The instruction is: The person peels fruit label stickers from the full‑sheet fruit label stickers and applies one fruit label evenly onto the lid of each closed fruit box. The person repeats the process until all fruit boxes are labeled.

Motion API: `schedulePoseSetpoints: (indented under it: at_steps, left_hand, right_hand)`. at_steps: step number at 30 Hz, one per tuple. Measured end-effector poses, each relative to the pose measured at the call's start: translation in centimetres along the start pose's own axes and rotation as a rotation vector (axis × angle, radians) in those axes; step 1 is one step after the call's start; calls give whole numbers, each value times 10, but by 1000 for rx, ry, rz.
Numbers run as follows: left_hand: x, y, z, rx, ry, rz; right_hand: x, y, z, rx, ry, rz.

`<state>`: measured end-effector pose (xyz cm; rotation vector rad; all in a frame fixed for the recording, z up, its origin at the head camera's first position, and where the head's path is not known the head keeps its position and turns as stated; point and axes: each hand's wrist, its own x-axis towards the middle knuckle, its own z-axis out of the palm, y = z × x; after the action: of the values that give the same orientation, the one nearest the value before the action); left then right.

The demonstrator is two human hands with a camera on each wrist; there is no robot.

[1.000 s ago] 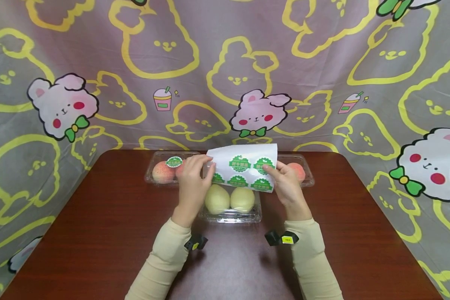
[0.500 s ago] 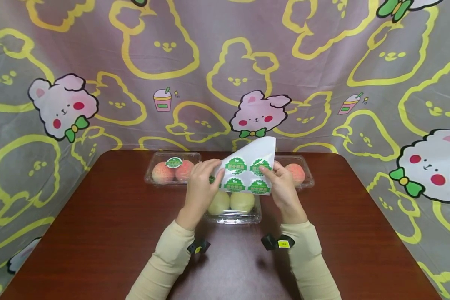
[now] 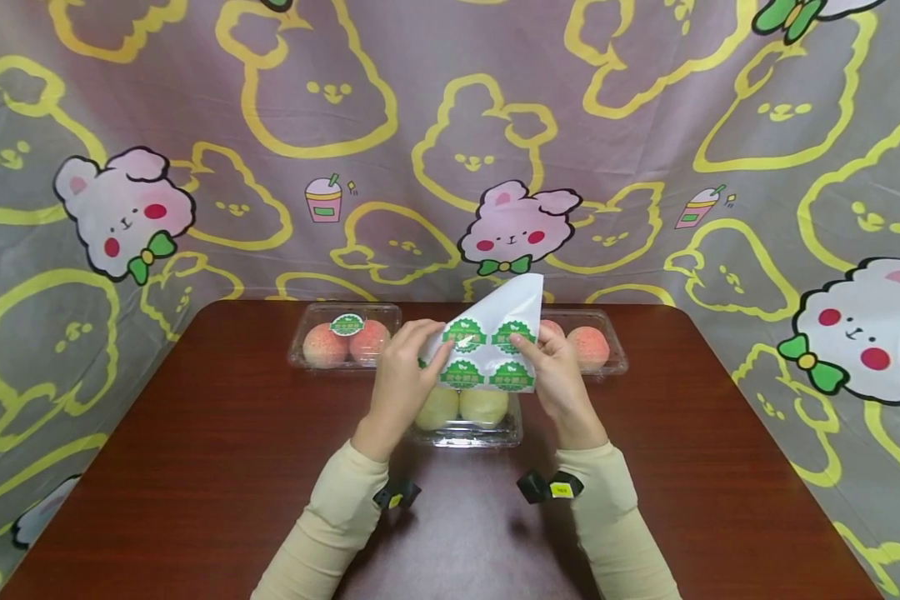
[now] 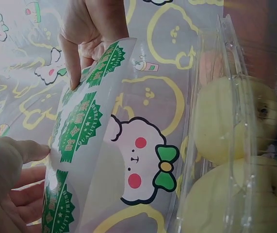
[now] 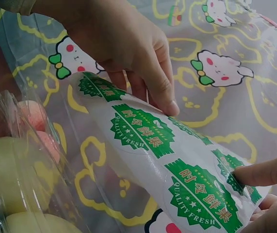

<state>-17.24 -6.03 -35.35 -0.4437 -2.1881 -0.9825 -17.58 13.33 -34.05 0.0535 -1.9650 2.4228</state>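
Observation:
In the head view, a white sheet of round green stickers (image 3: 487, 358) is held up between both hands, its upper left part folded over. My left hand (image 3: 403, 375) pinches its left side, thumb in front. On the right, my right hand (image 3: 566, 383) grips the sheet's edge, thumb pressed on a sticker. Both wrist views show the green stickers with white "QUALITY FRESH" print. Below and behind the sheet sits a clear plastic box (image 3: 468, 437) with two pale yellow-green fruits (image 4: 225, 121), partly hidden by the sheet.
Toward the back left stands a clear box of two peaches (image 3: 326, 344), with a green sticker (image 3: 347, 325) on its lid. Another clear box with peaches (image 3: 589, 348) is at the back right, partly covered by the sheet and hand. A patterned curtain (image 3: 390, 100) surrounds the brown table (image 3: 217, 467).
The sheet's upper left part has folded over since a second ago. The left hand has shifted slightly right, and the right hand slightly left, uncovering more of the peaches on both sides.

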Motion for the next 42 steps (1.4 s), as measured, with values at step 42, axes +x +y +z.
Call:
schedulePoseSetpoints:
  at_steps: [42]
  left_hand:
    - [1, 1, -3, -169, 1, -96]
  right_hand:
    - [0, 7, 8, -89, 18, -4]
